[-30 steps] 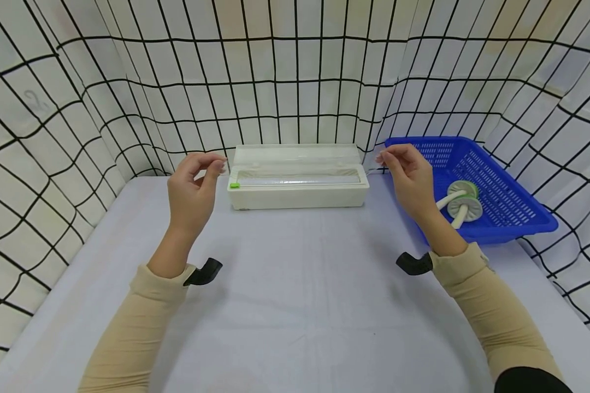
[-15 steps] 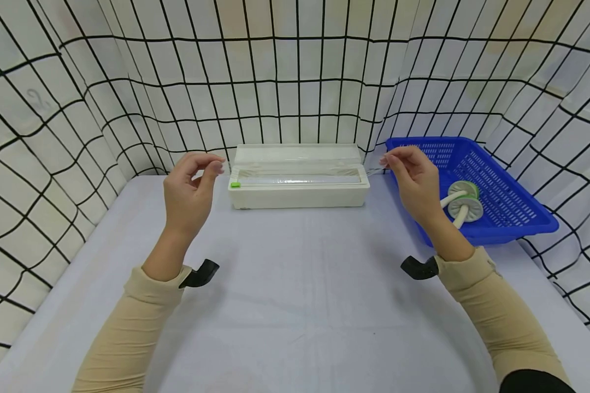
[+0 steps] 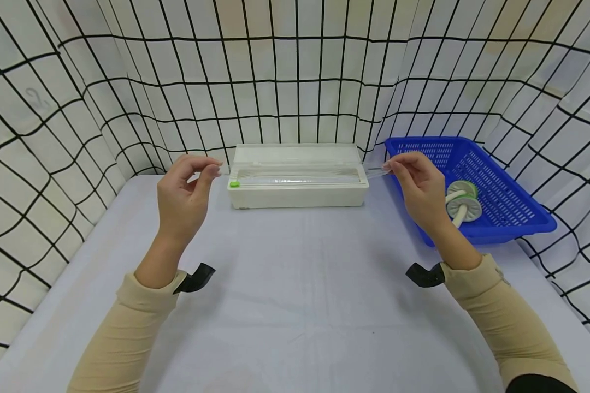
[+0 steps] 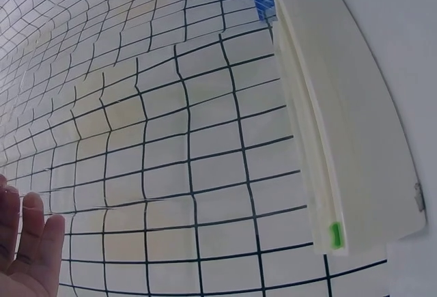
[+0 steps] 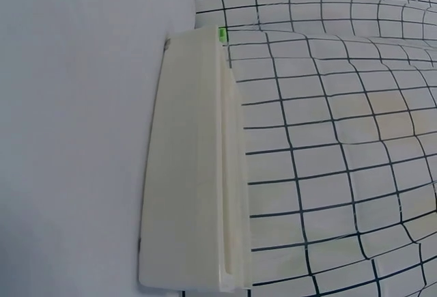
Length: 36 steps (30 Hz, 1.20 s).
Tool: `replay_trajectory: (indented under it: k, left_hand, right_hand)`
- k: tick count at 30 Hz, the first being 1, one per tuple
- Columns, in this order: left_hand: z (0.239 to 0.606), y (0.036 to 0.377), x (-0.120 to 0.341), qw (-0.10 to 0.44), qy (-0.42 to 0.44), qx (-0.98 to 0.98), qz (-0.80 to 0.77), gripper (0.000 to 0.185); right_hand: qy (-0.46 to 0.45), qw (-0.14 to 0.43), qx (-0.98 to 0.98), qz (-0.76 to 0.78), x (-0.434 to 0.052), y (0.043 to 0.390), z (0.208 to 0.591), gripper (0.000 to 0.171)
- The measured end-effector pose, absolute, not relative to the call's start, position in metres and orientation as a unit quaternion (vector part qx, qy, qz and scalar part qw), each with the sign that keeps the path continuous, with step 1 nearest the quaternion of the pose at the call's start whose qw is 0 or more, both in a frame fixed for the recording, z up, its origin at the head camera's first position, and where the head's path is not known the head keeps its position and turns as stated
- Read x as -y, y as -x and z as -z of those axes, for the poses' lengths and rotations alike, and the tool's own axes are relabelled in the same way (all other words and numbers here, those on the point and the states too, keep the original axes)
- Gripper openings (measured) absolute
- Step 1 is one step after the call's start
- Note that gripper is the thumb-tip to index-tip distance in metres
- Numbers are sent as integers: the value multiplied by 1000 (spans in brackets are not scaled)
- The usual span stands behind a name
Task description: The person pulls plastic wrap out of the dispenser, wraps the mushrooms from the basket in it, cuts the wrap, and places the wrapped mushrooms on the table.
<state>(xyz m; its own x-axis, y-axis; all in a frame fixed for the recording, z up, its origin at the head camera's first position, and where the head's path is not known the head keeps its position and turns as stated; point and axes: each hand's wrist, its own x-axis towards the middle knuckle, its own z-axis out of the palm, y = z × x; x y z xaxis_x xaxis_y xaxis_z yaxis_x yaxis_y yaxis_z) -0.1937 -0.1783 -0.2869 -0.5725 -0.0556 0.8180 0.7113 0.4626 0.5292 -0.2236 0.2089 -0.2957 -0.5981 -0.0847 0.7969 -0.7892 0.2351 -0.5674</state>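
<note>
Two hands up, one at each end of the cling-film dispenser box (image 3: 297,176), which sits dead ahead at the back of the desk (image 3: 295,284), long axis running left-right. My left hand (image 3: 184,191) is just off its left end, thumb and forefinger pinched; can't tell if there's film in there. My right hand (image 3: 418,183) pinches what looks like a thin clear film edge at the right end. Both about equally near. Count: one box, one blue basket (image 3: 501,218) right of it, one white-and-green roller (image 3: 464,203) inside.
</note>
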Motion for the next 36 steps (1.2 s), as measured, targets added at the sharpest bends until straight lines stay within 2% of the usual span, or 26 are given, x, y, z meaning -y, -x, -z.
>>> replay_trajectory:
  k: [13, 21, 26, 36]
  left_hand:
    - [284, 184, 184, 401, 247, 739, 482, 5]
    - [288, 183, 194, 360, 299, 712, 524, 5]
    - [287, 180, 197, 336, 325, 703, 535, 4]
    - [289, 179, 210, 213, 378, 688, 581, 13]
  right_hand:
    - [-312, 320, 711, -543, -213, 213, 299, 8]
    - [-355, 286, 687, -567, -222, 208, 305, 14]
    - [-352, 269, 690, -572, -226, 207, 308, 7]
    - [-390, 193, 687, -582, -232, 201, 310, 11]
